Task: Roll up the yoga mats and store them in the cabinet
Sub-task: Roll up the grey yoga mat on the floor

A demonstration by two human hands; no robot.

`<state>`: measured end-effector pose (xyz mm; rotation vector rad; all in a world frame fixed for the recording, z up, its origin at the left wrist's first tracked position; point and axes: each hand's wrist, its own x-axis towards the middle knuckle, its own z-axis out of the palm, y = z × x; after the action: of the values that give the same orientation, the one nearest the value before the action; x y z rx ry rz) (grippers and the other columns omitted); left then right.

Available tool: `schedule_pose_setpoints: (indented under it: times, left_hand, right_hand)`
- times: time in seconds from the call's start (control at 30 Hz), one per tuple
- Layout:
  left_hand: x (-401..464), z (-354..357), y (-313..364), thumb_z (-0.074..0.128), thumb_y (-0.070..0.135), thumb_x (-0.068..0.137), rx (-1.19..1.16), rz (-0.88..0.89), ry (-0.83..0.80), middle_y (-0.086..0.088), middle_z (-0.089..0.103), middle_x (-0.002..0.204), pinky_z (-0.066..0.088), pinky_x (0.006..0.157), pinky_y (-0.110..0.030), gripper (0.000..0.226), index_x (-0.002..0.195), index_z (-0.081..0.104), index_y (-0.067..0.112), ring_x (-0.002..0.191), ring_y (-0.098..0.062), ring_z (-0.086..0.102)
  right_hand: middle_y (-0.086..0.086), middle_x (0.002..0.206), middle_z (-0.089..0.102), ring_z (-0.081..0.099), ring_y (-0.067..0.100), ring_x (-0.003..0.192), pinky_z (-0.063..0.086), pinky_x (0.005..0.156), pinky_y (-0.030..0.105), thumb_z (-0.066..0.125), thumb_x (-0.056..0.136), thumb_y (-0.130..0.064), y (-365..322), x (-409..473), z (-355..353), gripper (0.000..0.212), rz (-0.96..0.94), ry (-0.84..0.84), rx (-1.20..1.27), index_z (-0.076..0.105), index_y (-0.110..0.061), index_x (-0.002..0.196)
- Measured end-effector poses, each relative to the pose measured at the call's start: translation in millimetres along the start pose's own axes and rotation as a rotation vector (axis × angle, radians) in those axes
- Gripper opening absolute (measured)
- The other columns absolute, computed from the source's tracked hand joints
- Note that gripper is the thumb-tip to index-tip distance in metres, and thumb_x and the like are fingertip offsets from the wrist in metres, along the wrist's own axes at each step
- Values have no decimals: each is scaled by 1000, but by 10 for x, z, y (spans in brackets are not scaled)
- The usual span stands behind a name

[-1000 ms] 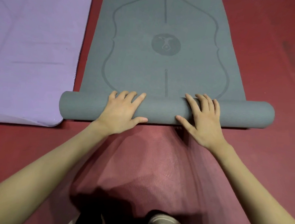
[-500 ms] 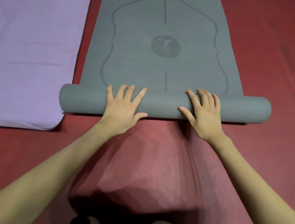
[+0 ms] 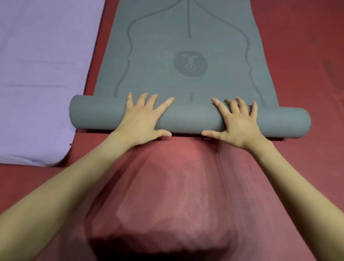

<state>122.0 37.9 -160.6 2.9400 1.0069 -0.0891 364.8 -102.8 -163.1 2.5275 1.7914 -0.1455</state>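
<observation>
A grey yoga mat [image 3: 187, 71] lies stretched away from me on the red floor, printed with curved lines and a round emblem. Its near end is wound into a thick roll [image 3: 189, 117] lying crosswise. My left hand [image 3: 143, 119] presses on the roll left of centre, fingers spread and straight, thumb at the roll's near side. My right hand [image 3: 237, 125] presses the same way right of centre. A lilac yoga mat [image 3: 37, 71] lies flat to the left. No cabinet is in view.
Red floor [image 3: 312, 67] surrounds the mats, with a narrow strip between the grey and lilac ones. The lilac mat's rounded near corner [image 3: 65, 157] sits just left of the roll's end. My shadow falls on the floor between my arms.
The roll has moved away from me and grown thicker, covering more of the centre line toward the emblem. Both hands moved forward with it, and their fingers spread wider.
</observation>
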Motion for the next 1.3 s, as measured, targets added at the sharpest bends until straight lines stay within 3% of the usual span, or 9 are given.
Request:
schedule_pose_setpoints:
  times: [0.1,0.23,0.47,0.73,0.83,0.97,1.1,1.2,1.3]
  left_hand:
    - [110,-24,-61,45,79,74,1,11,-16,-12,39,144,24,108,-59,94,151,13,37,131,-32,36]
    - [84,-27,-31,49,77,75,24,20,13,-14,47,135,30,104,-55,90,149,23,34,121,-33,44]
    - [-326,-37,119,47,74,74,4,23,51,-14,53,129,34,100,-55,85,146,33,31,114,-33,49]
    - [-1196,63,488,44,75,72,-103,81,100,-13,60,115,42,90,-55,81,137,48,26,101,-32,57]
    - [-1297,58,531,43,75,71,-121,89,64,-11,59,113,42,92,-56,83,137,46,25,101,-32,58]
    - [-1248,-12,573,35,78,72,-45,69,-47,-12,51,128,35,101,-62,92,145,34,23,118,-32,49]
    - [-1215,0,656,30,75,79,34,96,-101,-14,48,134,35,101,-60,90,147,32,15,119,-34,48]
    - [-1082,-28,591,28,76,81,19,82,-142,-7,41,141,29,106,-55,89,150,22,19,126,-29,41]
    - [-917,-95,504,40,75,82,-56,103,-204,-2,38,143,28,108,-49,89,149,17,22,128,-25,38]
  right_hand:
    - [8,141,43,36,37,131,20,107,63,25,52,-94,59,88,-58,117,-59,-44,-72,24,-32,151]
    - [10,130,51,48,39,115,29,99,59,30,60,-90,70,51,-17,106,-113,43,-91,37,-26,145]
    - [7,124,56,51,37,109,32,96,56,36,65,-88,5,-390,-16,98,-130,113,-51,43,-27,141]
    - [-2,118,60,53,32,105,32,93,49,44,60,-88,-96,-1328,-46,94,-121,35,27,50,-32,135]
    - [-4,117,60,54,31,105,32,93,49,40,57,-91,-106,-1416,-39,97,-110,-37,51,49,-34,135]
    - [-8,129,54,49,28,116,29,100,47,35,49,-96,-82,-1261,-137,106,-71,-217,60,36,-44,142]
    - [-8,132,49,45,25,121,28,104,43,50,53,-92,-62,-1105,-198,104,-84,-318,79,28,-46,144]
    - [-3,138,48,42,23,127,23,109,41,37,56,-92,-67,-1169,-174,106,-98,-186,129,31,-38,147]
    - [11,147,40,33,31,137,16,115,48,39,67,-83,-160,-1344,-72,97,-149,-23,165,29,-34,150]
